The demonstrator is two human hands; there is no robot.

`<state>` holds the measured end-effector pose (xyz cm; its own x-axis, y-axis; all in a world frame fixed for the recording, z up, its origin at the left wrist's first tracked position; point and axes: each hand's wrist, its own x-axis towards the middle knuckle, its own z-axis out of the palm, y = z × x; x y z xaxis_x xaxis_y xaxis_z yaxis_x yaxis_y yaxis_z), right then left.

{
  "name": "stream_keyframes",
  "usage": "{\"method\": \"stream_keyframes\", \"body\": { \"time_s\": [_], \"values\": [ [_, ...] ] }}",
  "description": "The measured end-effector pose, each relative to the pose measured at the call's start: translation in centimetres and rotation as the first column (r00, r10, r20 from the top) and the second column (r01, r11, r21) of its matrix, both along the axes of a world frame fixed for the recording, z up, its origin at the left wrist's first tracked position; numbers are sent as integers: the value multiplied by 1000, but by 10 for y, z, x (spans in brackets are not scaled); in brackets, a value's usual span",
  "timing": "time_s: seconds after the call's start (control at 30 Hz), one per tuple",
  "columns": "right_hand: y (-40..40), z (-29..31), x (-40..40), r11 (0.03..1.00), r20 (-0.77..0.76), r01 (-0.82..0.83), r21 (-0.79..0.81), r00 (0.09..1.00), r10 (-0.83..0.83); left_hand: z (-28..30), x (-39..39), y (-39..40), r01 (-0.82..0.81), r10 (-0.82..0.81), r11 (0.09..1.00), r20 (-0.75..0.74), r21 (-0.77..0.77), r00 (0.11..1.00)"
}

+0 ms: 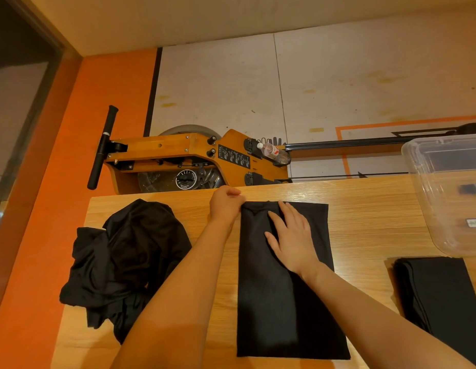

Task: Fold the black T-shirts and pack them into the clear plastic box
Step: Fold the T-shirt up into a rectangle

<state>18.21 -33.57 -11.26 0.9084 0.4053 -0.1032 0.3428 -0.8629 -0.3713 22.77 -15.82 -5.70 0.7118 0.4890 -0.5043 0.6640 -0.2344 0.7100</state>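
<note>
An orange wall (72, 145) runs down the left side at nine o'clock, meeting a dark doorway frame at ten. Below it starts the light wood-grain desk (364, 222), which fills the lower view. At eight o'clock on the desk lies a crumpled heap of unfolded black T-shirts (125, 262). Behind the desk's far edge, at eleven to twelve o'clock, a wooden rowing machine with a black handle and a round water tank (178, 155) lies on a pale floor marked with orange lines; a clear plastic water bottle (274, 153) sits in its holder. At the centre, a long black T-shirt folded into a narrow rectangle (271, 302) lies flat from twelve to six o'clock. The left hand (225, 202) is curled and pinches the shirt's far left corner. The right hand (290, 235) lies flat on the cloth with fingers spread, just beside the left. At two o'clock stands the clear plastic box (444, 195), on the desk's right edge. At four o'clock rests a stack of folded black T-shirts (442, 302).
</note>
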Motion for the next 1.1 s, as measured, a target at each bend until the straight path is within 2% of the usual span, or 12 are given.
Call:
{"method": "stream_keyframes", "body": {
  "time_s": [0.1,0.2,0.27,0.33,0.43,0.57,0.67,0.77,0.83,0.97,1.03,1.1],
  "values": [
    [-1,0,-3,998,116,-40,51,993,34,-1,-13,-3,-7,-33,976,182,219,983],
    [2,-2,-8,988,156,-149,33,977,142,-9,-31,-9,219,-339,871,216,439,916],
    [1,-6,-10,988,120,-156,-20,980,157,-17,-43,-13,410,-584,686,118,601,803],
    [-4,-8,-10,987,72,-141,-80,987,146,-27,-52,-13,528,-722,514,10,676,692],
    [-14,-12,-10,983,59,-101,-150,992,111,-36,-63,-12,656,-779,388,-150,647,609],
    [-37,-15,-9,976,46,128,-176,992,-122,-43,-76,-9,761,-782,223,-355,609,513],
    [-57,-18,-11,945,31,234,-228,972,-233,-45,-78,-12,802,-747,209,-437,559,500],
    [-62,-14,-12,928,44,317,-197,948,-314,-46,-81,-20,760,-699,266,-424,593,575],
    [-58,-9,-17,959,68,236,-159,971,-228,-44,-89,-26,683,-697,265,-355,681,624],
    [-46,-8,-57,988,128,-82,-131,987,99,-50,-123,-44,634,-735,314,-242,707,633],
    [-46,-14,-80,981,112,-117,-153,985,135,-55,-139,-50,656,-725,343,-255,672,640],
    [-51,-19,-93,982,84,-64,-175,993,80,-60,-153,-51,679,-689,345,-316,648,652]
  ]
}}
